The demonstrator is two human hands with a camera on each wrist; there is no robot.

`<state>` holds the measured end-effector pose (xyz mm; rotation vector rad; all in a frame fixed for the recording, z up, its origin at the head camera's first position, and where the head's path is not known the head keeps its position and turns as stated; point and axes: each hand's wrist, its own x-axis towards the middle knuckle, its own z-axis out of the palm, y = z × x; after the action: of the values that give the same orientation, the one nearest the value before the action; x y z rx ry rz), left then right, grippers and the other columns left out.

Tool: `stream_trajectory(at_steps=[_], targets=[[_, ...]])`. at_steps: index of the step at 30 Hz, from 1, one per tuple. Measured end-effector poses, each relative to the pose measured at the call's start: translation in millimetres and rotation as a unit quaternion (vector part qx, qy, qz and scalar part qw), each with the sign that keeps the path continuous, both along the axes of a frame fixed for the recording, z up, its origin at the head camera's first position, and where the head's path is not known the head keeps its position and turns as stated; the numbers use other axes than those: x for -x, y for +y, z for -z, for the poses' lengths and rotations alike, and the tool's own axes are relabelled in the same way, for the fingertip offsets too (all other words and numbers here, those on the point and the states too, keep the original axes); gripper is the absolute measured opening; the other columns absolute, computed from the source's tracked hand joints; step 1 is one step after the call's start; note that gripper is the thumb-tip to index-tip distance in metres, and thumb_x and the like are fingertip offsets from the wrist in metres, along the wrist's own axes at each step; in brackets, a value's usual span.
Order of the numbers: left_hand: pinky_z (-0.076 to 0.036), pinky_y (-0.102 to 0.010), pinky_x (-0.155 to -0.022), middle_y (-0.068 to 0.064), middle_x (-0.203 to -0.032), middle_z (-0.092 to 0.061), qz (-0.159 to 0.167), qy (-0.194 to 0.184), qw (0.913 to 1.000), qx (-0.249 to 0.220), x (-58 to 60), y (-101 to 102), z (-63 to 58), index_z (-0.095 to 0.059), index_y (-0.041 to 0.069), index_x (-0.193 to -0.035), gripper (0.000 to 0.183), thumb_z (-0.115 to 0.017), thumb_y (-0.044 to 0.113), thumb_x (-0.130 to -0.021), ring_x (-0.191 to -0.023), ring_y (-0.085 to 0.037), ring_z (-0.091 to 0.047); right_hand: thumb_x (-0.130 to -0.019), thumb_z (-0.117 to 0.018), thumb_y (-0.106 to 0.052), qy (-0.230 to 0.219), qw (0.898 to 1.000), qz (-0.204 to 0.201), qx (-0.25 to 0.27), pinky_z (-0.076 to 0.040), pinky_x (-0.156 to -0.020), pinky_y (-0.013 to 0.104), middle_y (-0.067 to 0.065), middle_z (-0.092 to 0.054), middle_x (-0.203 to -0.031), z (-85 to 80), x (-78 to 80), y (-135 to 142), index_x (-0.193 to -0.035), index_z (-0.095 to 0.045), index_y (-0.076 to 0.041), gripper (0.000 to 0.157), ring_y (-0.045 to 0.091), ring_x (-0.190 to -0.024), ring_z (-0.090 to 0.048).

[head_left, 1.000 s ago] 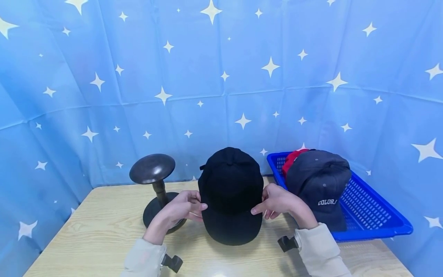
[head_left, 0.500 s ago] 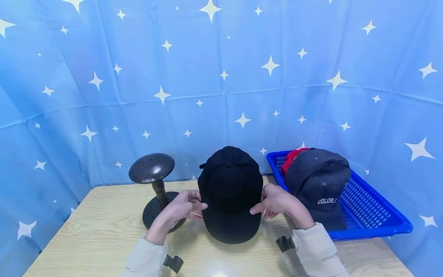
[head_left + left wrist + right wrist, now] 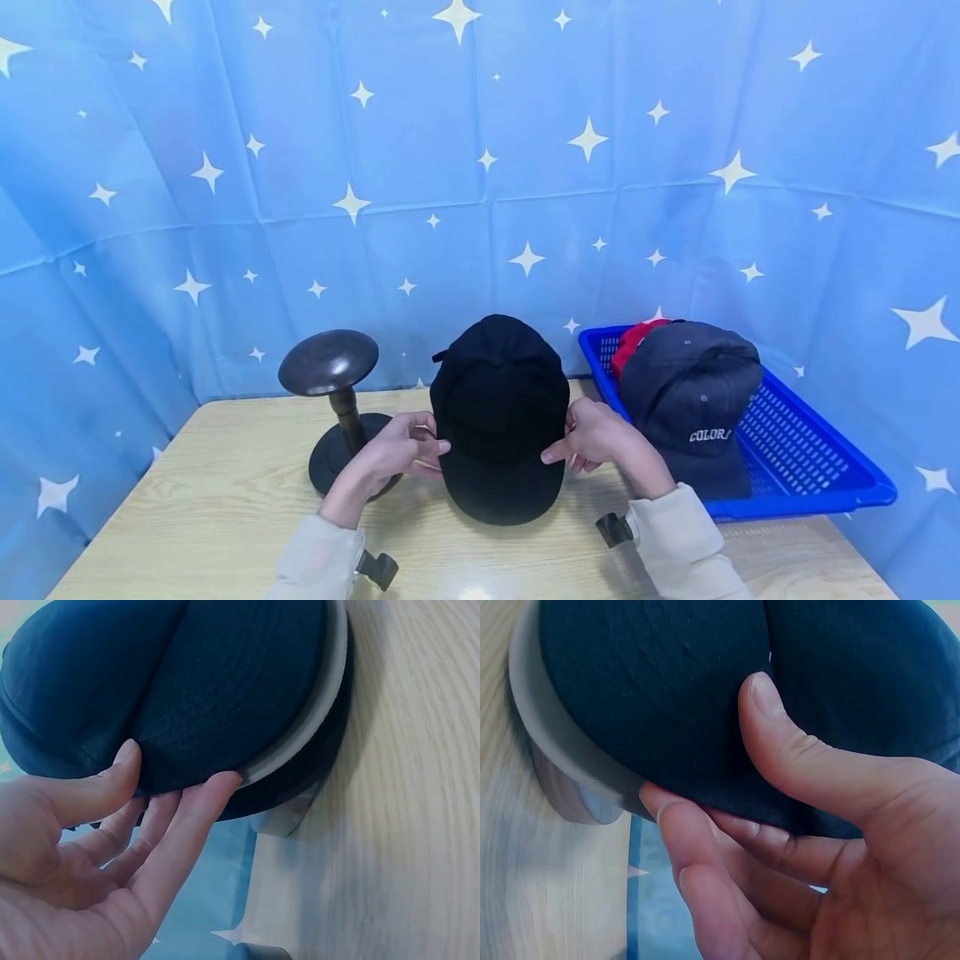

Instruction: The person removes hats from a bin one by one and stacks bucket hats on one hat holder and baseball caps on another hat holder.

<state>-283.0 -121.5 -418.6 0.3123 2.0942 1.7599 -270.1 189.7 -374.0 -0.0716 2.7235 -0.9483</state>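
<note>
A black baseball cap [image 3: 498, 400] stands in the middle of the table, its brim toward me. My left hand [image 3: 401, 450] grips the cap's left side where brim meets crown, thumb on top and fingers under the edge. On the opposite side my right hand [image 3: 600, 437] pinches the brim the same way. Beneath the black brim, the left wrist view shows a pale grey curved edge [image 3: 300, 739] with a darker edge lower down. What carries the cap from below is mostly hidden.
To the left stands a dark hat stand [image 3: 330, 362] with a domed top and round base. At right a blue plastic basket [image 3: 873, 492] holds a dark grey cap [image 3: 667, 383] with white lettering and a red cap [image 3: 628, 346]. A starry blue curtain [image 3: 450, 125] hangs behind the table.
</note>
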Motion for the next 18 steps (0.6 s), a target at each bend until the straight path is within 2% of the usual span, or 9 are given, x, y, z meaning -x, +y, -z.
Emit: stream_trajectory(at_steps=[8, 15, 18], targets=[[-0.063, -0.053, -0.086, -0.006, -0.081, -0.055, -0.005, 0.006, 1.0, -0.006, 0.2, 1.6, 2.8, -0.045, 0.002, -0.1, 0.021, -0.066, 0.004, -0.099, -0.076, -0.019, -0.067, -0.077, -0.092, -0.026, 0.016, 1.0, 0.011, -0.011, -0.061, -0.057, 0.032, 0.009, -0.074, -0.069, 2.4, 0.1, -0.5, -0.081, -0.06, -0.004, 0.04, 0.024, -0.06, -0.074], [-0.065, -0.047, -0.081, -0.01, -0.087, -0.056, -0.01, 0.028, 0.9994, 0.016, -1.6, 3.1, -1.9, -0.044, 0.0, -0.102, 0.022, -0.065, 0.004, -0.099, -0.079, -0.025, -0.072, -0.081, -0.089, -0.028, 0.013, 1.0, -0.009, -0.008, -0.059, -0.056, 0.03, 0.01, -0.073, -0.071, 1.8, -1.8, -0.1, -0.089, -0.061, -0.002, 0.039, 0.024, -0.061, -0.073], [-0.065, -0.047, -0.082, -0.011, -0.088, -0.056, -0.015, 0.027, 0.9993, 0.023, -2.0, 3.9, -4.4, -0.044, -0.002, -0.102, 0.022, -0.065, 0.004, -0.099, -0.079, -0.026, -0.073, -0.082, -0.088, -0.03, 0.014, 1.0, -0.016, -0.012, -0.059, -0.056, 0.03, 0.01, -0.073, -0.071, -0.6, -4.7, 0.4, -0.09, -0.061, -0.003, 0.039, 0.021, -0.06, -0.071]])
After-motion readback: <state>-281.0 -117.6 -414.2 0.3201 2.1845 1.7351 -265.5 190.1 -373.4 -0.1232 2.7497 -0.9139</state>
